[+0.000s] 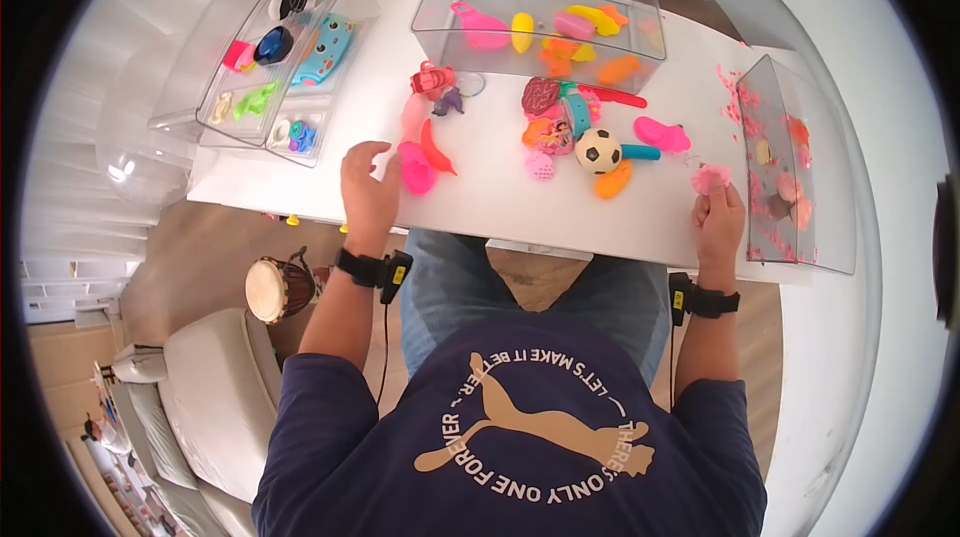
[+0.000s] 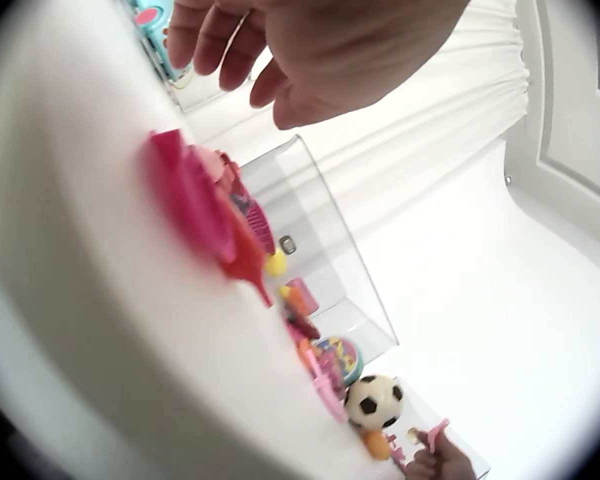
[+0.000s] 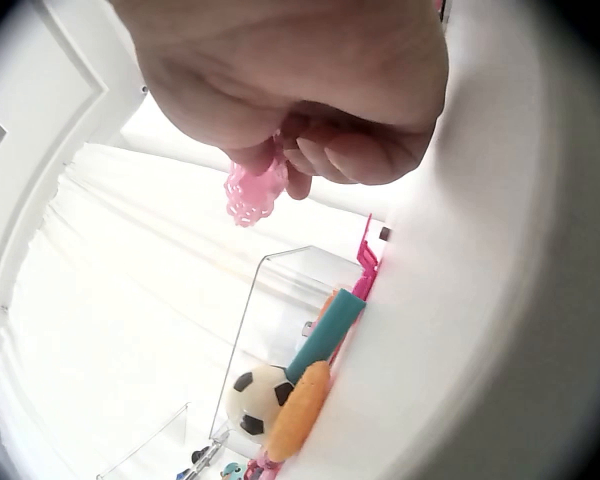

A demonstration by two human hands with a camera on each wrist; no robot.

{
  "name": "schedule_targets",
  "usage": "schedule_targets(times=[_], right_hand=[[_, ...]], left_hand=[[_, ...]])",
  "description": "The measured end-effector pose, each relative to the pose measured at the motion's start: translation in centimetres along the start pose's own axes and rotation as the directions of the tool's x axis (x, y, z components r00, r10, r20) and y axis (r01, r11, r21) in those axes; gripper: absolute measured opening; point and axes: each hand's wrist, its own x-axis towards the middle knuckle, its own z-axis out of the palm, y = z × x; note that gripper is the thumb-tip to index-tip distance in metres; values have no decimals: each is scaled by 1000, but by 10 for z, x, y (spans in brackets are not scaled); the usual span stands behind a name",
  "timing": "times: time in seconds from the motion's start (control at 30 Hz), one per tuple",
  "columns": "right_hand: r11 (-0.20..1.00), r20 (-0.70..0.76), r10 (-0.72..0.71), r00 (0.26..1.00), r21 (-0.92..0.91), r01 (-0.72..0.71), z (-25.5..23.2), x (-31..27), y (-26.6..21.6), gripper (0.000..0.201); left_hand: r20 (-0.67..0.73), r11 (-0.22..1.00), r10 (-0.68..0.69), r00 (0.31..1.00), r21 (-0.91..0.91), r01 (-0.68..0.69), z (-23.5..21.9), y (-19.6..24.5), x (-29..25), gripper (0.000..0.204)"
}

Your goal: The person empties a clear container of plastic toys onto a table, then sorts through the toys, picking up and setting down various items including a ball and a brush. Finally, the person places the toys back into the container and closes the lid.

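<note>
My right hand [image 1: 720, 224] is near the table's right front, with thumb and fingers pinching a small pink lacy piece [image 3: 254, 194] with an openwork, scalloped edge. Its lower part is hidden inside the fingers. Over the left part of the table, my left hand [image 1: 370, 193] holds nothing, its fingers loosely bent. Just to its right lie a bright pink toy piece [image 1: 417, 173] and a red chili pepper [image 1: 436, 149]. Between the hands sits a pile with a toy soccer ball [image 1: 599, 151], an orange elongated toy [image 1: 613, 181] and a blue-handled toy [image 1: 641, 152].
Clear bins hold toys: one at the left [image 1: 205, 87], one at the back [image 1: 430, 15], one at the right [image 1: 840, 207] with pink bits. A pink toy [image 1: 662, 135] and a red toy knife [image 1: 612, 97] lie beside the pile. A drum [image 1: 266, 289] stands on the floor.
</note>
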Motion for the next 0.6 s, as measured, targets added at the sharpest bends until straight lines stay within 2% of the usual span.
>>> schedule_targets(times=[0.03, 0.13, 0.17, 0.27, 0.37, 0.47, 0.6], right_hand=[[997, 14, -13, 1000, -76, 14, 5, 1, -14, 23], [972, 76, -75, 994, -216, 90, 12, 17, -43, 22], [961, 99, -103, 990, -245, 125, 15, 25, -54, 21], [932, 171, -166, 971, -295, 211, 37, 46, -90, 19], [904, 199, -155, 968, -366, 220, 66, 64, -120, 18], [893, 237, -167, 957, -375, 249, 99, 70, -139, 19], [910, 311, -195, 930, -297, 290, 121, 86, -128, 17]], left_hand=[[9, 1000, -3, 1000, -16, 3, 1, 0, -9, 25], [-53, 991, 120, 991, 65, -117, 11, -4, -25, 28], [-39, 986, 147, 988, 89, -143, 12, -1, -27, 39], [-29, 983, 155, 987, 103, -152, 19, 12, -30, 48], [-1, 979, 145, 989, 143, -143, 22, 15, -32, 56], [-18, 971, 187, 982, 153, -182, 26, 14, -32, 53], [-20, 962, 219, 975, 171, -213, 28, 7, -32, 45]])
